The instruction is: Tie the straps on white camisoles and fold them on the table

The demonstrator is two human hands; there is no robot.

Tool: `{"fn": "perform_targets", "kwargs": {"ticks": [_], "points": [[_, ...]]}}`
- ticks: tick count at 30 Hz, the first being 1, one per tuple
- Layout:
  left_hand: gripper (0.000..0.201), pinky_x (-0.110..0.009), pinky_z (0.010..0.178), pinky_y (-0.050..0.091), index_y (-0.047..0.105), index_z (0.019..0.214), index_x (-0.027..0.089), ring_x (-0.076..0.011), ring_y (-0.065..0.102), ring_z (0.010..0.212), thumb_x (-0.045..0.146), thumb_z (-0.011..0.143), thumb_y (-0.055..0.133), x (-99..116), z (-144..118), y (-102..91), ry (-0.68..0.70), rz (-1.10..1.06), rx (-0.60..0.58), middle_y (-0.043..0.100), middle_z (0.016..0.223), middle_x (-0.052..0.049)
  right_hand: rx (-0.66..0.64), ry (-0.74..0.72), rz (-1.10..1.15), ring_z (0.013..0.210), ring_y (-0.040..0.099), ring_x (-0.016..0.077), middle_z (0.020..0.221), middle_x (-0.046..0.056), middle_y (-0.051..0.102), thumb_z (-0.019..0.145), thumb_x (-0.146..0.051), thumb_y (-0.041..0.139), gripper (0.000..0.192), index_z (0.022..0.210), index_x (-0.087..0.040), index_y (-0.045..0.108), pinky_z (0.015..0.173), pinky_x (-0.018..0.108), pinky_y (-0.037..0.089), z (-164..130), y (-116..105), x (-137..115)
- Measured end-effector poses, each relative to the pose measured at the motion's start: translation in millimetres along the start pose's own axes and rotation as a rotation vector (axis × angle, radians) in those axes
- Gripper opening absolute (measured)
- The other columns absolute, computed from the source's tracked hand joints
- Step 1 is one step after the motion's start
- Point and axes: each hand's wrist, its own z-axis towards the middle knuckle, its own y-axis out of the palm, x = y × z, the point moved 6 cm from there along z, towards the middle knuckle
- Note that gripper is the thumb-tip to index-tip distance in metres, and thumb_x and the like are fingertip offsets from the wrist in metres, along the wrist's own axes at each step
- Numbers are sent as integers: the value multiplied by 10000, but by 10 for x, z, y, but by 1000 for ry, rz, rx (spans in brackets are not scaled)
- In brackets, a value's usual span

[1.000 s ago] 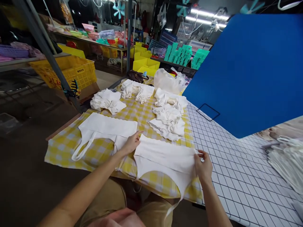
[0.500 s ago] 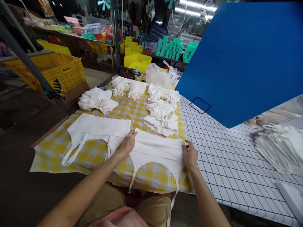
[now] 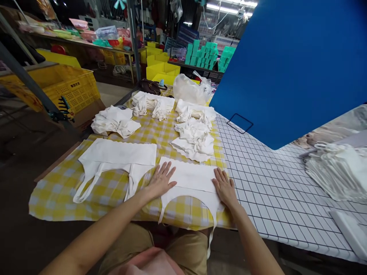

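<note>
A white strappy top [image 3: 190,177] lies spread on the yellow checked cloth, its wide band toward the far side and its straps toward me. One strap hangs over the near table edge. On the band's left end rests my left hand [image 3: 162,180], flat with fingers spread. My right hand [image 3: 226,187] lies flat on the right end, fingers stretched out. To the left a second white strappy top [image 3: 123,154] is laid out the same way, apart from my left hand. Beyond my hands sits a crumpled pile of white tops [image 3: 195,139].
Farther back are two white stacks [image 3: 153,103] and a white heap [image 3: 113,120] on the left. A large blue board [image 3: 286,76] stands over the grid-patterned cloth [image 3: 258,183] at right. Folded white garments [image 3: 335,170] lie far right; a yellow crate [image 3: 77,89] stands left.
Both hands have let go of the band's upper corners and now press flat on the top. The fabric looks smoother and flatter. The view has shifted slightly.
</note>
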Motion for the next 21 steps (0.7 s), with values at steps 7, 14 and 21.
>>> {"fn": "perform_targets", "kwargs": {"ticks": [7, 14, 21], "points": [[667, -489, 1081, 135, 319, 1363, 118, -323, 104, 1351, 524, 839, 391, 27, 82, -79, -94, -2, -82, 212, 1456, -157, 204, 164, 191, 1355, 161, 197, 1481, 67, 193, 911, -421, 70, 600, 1418, -134, 214, 1038, 414, 262, -91, -190, 174], [587, -499, 1093, 80, 260, 1392, 219, -255, 75, 1366, 479, 875, 359, 245, 188, -44, 3, -33, -79, 122, 1488, -84, 3, 11, 53, 1363, 119, 208, 1480, 6, 201, 912, -385, 176, 522, 1405, -232, 253, 1064, 488, 151, -23, -35, -79], [697, -517, 1077, 110, 229, 1401, 163, -303, 60, 1359, 525, 833, 407, 92, 32, -38, -48, -36, -108, 113, 1480, -138, 167, 188, 483, 1120, 491, 275, 1219, 151, 548, 839, -464, 288, 543, 1194, -127, 523, 925, 435, 375, -735, -326, 343]]}}
